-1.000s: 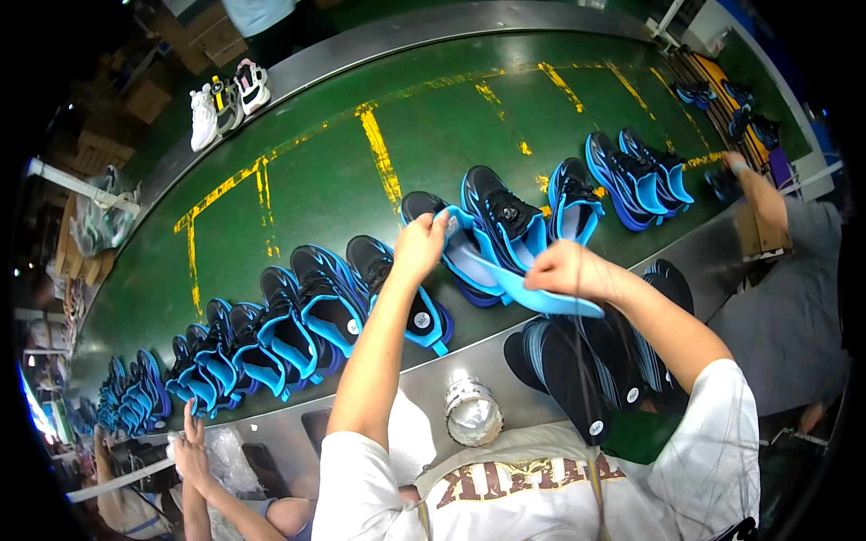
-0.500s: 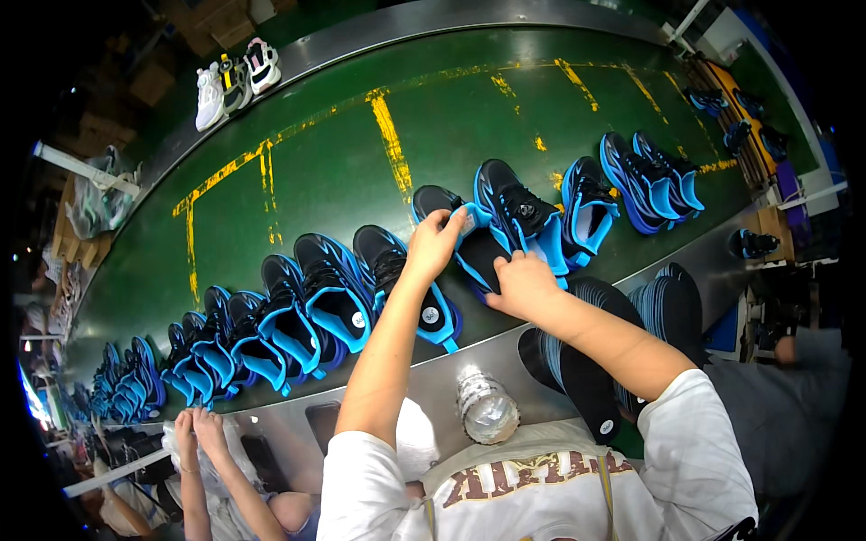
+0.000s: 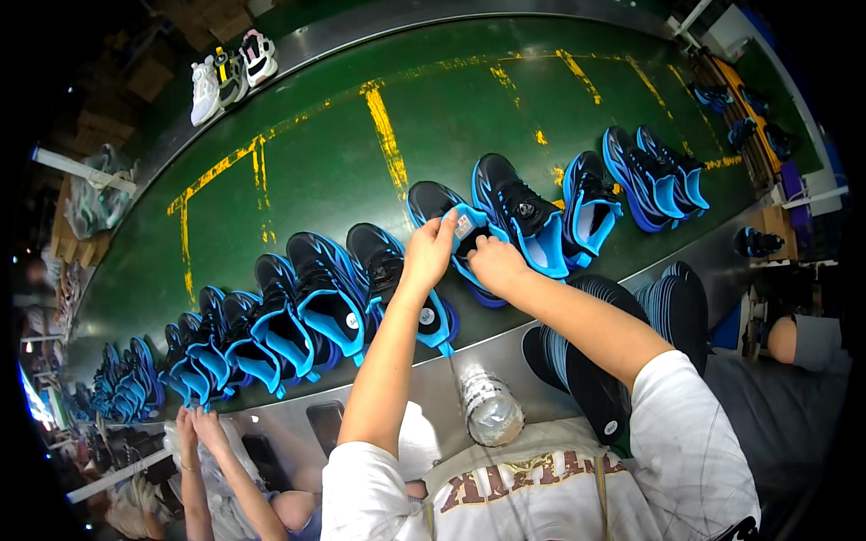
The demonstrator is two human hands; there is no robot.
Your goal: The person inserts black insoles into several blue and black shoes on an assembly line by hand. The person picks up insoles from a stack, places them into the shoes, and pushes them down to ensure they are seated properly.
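A black sneaker with blue lining (image 3: 433,198) lies on the green worktop before me, its opening toward me. My left hand (image 3: 428,254) pinches the left edge of its collar, next to a small pale label inside. At the opening is my right hand (image 3: 498,264), its fingers curled and reaching inside; what the fingertips press or hold is hidden. Close on the right stands another black and blue sneaker (image 3: 514,203). Left of my left wrist is a sneaker (image 3: 374,257) with a round white sticker inside.
More such sneakers (image 3: 311,270) line the near edge to the left. Black insoles with blue stripes (image 3: 672,311) are stacked at right. A clear plastic bottle (image 3: 492,410) is near my body. Another person's hands (image 3: 200,428) are at lower left. Three different shoes (image 3: 230,74) stand at the far edge.
My right hand has moved up and left, its fingers going deeper into the sneaker's opening. My left hand keeps its hold on the collar, and the label inside shows more.
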